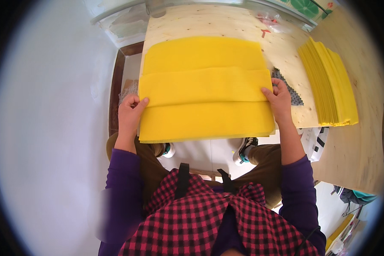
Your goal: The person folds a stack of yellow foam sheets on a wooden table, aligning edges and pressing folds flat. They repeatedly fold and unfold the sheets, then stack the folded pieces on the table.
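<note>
A large yellow fabric sheet (205,121) lies on the wooden table in front of me, its near edge reaching the table's front. Across its middle runs a raised fold or a second layer (205,87), with edges crossing from left to right. My left hand (131,112) pinches the left edge of this layer between thumb and fingers. On the opposite edge, my right hand (278,99) grips the same layer, thumb on top and fingers partly hidden beneath. Whether the layers are one folded sheet or several, I cannot tell.
A thick stack of folded yellow fabric (328,85) stands at the right of the wooden table (200,21). Between it and my right hand lies a dark grey textured piece (291,87). Clear plastic (271,21) sits at the back. A white wall (55,128) rises on the left.
</note>
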Demonstrator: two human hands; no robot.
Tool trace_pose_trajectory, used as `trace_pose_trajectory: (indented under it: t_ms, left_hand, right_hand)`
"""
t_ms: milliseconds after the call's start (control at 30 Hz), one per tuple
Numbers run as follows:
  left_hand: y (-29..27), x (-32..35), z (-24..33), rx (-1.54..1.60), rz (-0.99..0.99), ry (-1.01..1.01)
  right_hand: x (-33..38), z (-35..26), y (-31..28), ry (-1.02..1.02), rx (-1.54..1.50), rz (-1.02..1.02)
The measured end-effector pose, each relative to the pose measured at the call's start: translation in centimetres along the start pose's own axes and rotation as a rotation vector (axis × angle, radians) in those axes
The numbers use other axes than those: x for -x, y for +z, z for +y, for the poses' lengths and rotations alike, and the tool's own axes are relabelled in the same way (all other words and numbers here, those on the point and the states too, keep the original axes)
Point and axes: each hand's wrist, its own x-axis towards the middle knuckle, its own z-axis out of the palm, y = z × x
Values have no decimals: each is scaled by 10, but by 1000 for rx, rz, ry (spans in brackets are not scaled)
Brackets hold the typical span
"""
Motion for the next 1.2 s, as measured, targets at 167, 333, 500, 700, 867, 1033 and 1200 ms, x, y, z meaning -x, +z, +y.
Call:
trace_pose_trajectory:
  t_ms: [167,333,500,700,867,1033,1200]
  left_hand:
    - [2,0,-3,-22,34,-35]
    - [1,-2,-6,-64,40,-19]
    - [-2,-2,-8,-80,19,-13]
    - [-2,-1,-7,-44,7,-14]
    - [-2,0,-10,-78,38,7]
    - [-5,1,-13,-97,36,54]
    - [-6,2,-14,-100,51,48]
  right_hand:
    - [0,4,-6,-70,206,45]
    - [-2,11,-12,-141,200,100]
    - [4,-18,-6,-487,436,201]
    - [45,-66,70,-790,661,-170]
    - [68,-72,148,-724,857,-418]
    - [75,-68,171,-651,940,-483]
    - [73,-62,175,-633,1021,-464]
